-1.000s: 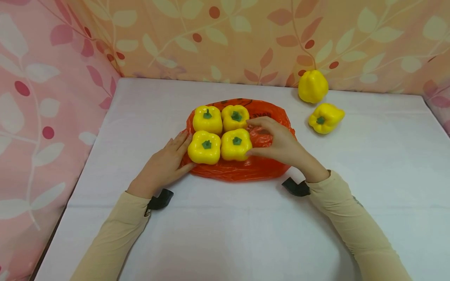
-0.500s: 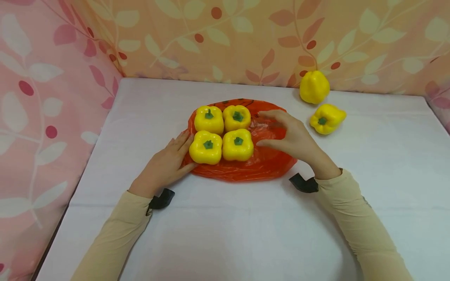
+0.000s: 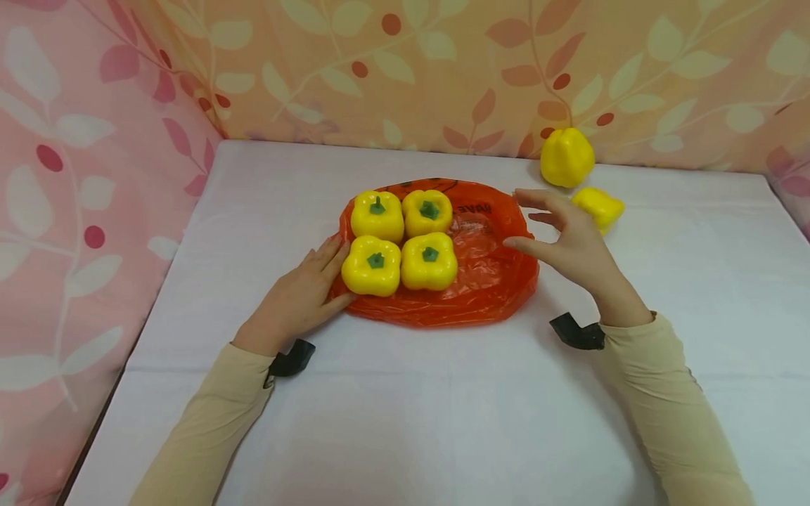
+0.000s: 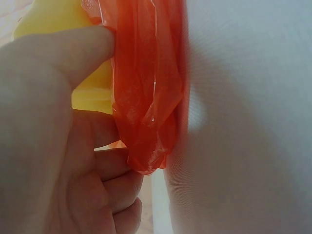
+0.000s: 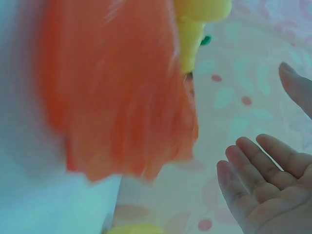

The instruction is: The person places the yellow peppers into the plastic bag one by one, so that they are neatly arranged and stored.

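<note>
Four-lobed yellow bell peppers stand stem up in a two-by-two block on the left part of a flat red plastic bag [image 3: 481, 281]; the near left one is a bell pepper [image 3: 370, 266]. My left hand [image 3: 294, 299] rests at the bag's left edge, beside that pepper. In the left wrist view, its thumb and fingers touch the red plastic [image 4: 146, 87]. My right hand [image 3: 576, 242] hovers past the bag's right edge, fingers spread and holding nothing. It partly hides a yellow pepper [image 3: 601, 207] lying behind it. The right wrist view shows the right palm [image 5: 273, 190] bare.
Another yellow pepper [image 3: 567, 158] stands at the table's back edge, against the patterned cloth backdrop [image 3: 405, 77]. A white cloth [image 3: 405, 407] covers the table. Pink leaf-print cloth [image 3: 95, 197] hangs along the left side.
My right hand has left the near right pepper on the bag and moved right, past the bag's edge toward the loose peppers. The left hand and the peppers stay in place.
</note>
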The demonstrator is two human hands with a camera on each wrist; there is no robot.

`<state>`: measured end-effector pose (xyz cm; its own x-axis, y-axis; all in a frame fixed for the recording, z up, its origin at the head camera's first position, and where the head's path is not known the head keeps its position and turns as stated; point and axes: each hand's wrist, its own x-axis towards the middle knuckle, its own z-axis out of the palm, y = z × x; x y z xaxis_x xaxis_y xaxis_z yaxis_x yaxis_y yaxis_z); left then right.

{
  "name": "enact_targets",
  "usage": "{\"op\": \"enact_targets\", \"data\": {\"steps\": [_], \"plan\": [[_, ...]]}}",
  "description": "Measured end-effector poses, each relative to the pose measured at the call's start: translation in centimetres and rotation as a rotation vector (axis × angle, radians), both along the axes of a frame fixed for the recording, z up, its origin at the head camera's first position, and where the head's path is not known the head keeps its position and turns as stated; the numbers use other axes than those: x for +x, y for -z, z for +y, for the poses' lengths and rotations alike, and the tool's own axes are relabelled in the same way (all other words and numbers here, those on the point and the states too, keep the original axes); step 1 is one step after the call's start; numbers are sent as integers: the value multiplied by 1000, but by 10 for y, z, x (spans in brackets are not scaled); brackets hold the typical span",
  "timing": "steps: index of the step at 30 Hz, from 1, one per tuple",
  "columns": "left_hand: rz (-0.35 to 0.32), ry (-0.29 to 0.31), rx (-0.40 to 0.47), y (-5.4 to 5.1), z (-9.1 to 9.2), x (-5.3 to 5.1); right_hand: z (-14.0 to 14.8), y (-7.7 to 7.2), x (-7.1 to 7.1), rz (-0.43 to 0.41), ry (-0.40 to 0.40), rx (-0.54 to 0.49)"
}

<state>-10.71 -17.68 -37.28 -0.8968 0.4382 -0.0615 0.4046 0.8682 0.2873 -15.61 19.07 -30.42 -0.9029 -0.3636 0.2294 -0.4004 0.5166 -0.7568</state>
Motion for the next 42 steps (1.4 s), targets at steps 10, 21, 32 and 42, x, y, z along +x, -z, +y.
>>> {"op": "enact_targets", "data": {"steps": [10,21,32,42], "plan": [[-8,-7,0,-1,1,0,38,1,7,-66,205,45],[-6,-9,1,1,1,0,74,2,-3,-19,360,-40],[-2,-11,4,0,1,1,98,7,-12,-73,472,-94],[-3,-13,-1,0,1,1,109,23,-23,-157,497,114]]}}
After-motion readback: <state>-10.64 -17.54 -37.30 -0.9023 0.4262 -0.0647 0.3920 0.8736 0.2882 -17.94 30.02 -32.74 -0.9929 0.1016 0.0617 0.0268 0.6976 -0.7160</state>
